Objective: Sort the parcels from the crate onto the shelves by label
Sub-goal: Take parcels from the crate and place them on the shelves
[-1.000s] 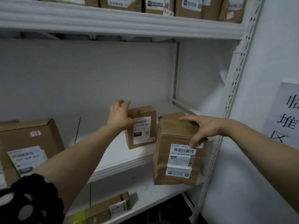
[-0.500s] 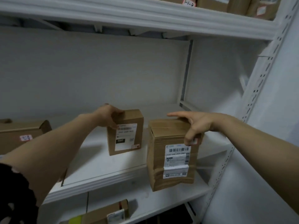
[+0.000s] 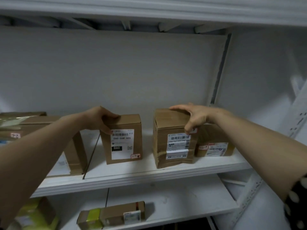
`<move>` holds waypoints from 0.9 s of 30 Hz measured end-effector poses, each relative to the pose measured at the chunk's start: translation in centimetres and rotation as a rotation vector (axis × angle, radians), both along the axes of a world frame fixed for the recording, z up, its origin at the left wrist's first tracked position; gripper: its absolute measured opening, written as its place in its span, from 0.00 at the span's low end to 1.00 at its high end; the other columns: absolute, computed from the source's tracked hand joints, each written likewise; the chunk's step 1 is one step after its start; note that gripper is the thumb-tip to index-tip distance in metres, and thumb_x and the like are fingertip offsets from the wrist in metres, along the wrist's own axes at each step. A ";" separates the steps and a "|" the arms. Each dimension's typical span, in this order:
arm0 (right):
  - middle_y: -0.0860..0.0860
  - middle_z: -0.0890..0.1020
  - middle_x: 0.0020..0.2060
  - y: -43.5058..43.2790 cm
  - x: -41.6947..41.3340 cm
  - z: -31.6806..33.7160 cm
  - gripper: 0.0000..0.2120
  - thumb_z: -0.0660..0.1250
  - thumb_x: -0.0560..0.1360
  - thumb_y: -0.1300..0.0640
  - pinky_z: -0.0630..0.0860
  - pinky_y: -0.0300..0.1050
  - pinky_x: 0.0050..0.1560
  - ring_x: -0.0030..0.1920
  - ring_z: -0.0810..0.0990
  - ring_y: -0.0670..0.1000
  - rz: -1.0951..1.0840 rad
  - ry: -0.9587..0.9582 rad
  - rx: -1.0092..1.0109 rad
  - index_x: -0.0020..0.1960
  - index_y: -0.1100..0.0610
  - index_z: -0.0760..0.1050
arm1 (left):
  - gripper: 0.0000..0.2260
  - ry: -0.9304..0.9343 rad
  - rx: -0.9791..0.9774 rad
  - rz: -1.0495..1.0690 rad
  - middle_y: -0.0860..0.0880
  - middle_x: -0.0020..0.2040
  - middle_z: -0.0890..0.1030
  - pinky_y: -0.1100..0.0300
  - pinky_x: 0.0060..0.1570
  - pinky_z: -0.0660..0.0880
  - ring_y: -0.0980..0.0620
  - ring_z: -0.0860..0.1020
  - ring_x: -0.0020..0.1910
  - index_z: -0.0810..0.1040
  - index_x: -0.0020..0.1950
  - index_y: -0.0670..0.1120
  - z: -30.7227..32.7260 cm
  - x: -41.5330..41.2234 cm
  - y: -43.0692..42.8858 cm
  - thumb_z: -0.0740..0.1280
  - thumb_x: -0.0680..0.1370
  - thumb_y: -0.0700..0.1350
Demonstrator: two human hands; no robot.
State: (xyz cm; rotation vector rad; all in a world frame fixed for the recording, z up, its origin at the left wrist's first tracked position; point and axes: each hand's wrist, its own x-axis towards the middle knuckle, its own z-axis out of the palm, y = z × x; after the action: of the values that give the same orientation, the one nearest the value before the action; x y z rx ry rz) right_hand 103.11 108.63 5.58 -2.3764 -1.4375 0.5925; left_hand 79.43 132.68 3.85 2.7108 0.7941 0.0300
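Note:
Two upright brown cardboard parcels stand on the middle white shelf (image 3: pixel 141 175). My left hand (image 3: pixel 99 118) grips the top left corner of the smaller parcel (image 3: pixel 123 140), whose white label reads "060". My right hand (image 3: pixel 194 115) rests over the top of the taller taped parcel (image 3: pixel 172 140), thumb down its front by the barcode label. Both parcels sit with their bases on the shelf, a gap between them.
A low parcel (image 3: pixel 214 141) lies behind the taller one at the right. A big box (image 3: pixel 73 146) sits at the left. On the lower shelf lie a long box (image 3: pixel 114 214) and a yellow-green packet (image 3: pixel 36 213). A perforated upright (image 3: pixel 295 123) stands right.
The taller parcel went from hanging in front of the shelf edge up onto the middle shelf. My left hand closed on the small parcel's top corner. The view shifted down and closer.

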 end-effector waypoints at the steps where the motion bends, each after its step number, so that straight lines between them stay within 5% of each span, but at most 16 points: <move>1: 0.50 0.62 0.63 0.2 0.2 -0.1 0.45 0.74 0.65 0.66 0.73 0.48 0.57 0.64 0.63 0.54 -0.004 -0.010 0.009 0.72 0.38 0.58 | 0.32 -0.001 0.002 -0.005 0.48 0.65 0.73 0.62 0.58 0.65 0.52 0.70 0.57 0.69 0.72 0.49 -0.1 0.1 -0.2 0.75 0.70 0.41; 10: 0.52 0.61 0.67 0.6 1.8 -0.2 0.45 0.74 0.66 0.64 0.77 0.56 0.58 0.66 0.62 0.58 -0.039 -0.065 -0.026 0.73 0.39 0.56 | 0.30 -0.052 -0.016 -0.082 0.53 0.59 0.72 0.67 0.55 0.63 0.56 0.69 0.56 0.70 0.71 0.48 -0.3 2.4 -2.5 0.75 0.71 0.41; 14: 0.51 0.59 0.68 0.6 2.3 -0.4 0.45 0.73 0.66 0.62 0.75 0.58 0.59 0.68 0.60 0.59 -0.043 -0.116 -0.031 0.73 0.36 0.56 | 0.31 -0.067 -0.017 -0.073 0.47 0.65 0.74 0.65 0.58 0.65 0.50 0.72 0.62 0.71 0.71 0.47 -0.6 2.9 -2.8 0.76 0.69 0.41; 18: 0.54 0.52 0.74 0.7 2.4 -1.2 0.45 0.74 0.67 0.58 0.59 0.62 0.71 0.74 0.50 0.60 -0.052 -0.208 -0.003 0.75 0.37 0.54 | 0.32 -0.083 0.007 -0.031 0.47 0.67 0.70 0.62 0.61 0.64 0.47 0.69 0.66 0.68 0.72 0.47 -0.6 3.1 -4.0 0.76 0.70 0.43; 23: 0.56 0.52 0.75 0.2 1.5 -2.1 0.43 0.73 0.69 0.54 0.53 0.57 0.73 0.75 0.48 0.60 -0.090 -0.246 0.052 0.76 0.40 0.53 | 0.40 -0.101 -0.003 0.038 0.44 0.68 0.70 0.57 0.63 0.66 0.45 0.70 0.65 0.60 0.77 0.47 -1.2 2.4 -5.3 0.76 0.70 0.43; 27: 0.56 0.47 0.77 -0.6 -0.2 -2.8 0.44 0.73 0.69 0.52 0.48 0.58 0.74 0.76 0.42 0.59 -0.143 -0.289 0.117 0.76 0.41 0.52 | 0.31 -0.094 0.036 0.041 0.43 0.70 0.69 0.55 0.64 0.66 0.44 0.69 0.67 0.62 0.76 0.48 -1.8 1.8 -6.1 0.70 0.75 0.38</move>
State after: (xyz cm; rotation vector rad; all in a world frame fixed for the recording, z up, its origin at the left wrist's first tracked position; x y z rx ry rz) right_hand 102.94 108.08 2.76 -2.5200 -1.3519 0.1291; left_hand 81.25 126.54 2.04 2.7034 0.8293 0.1818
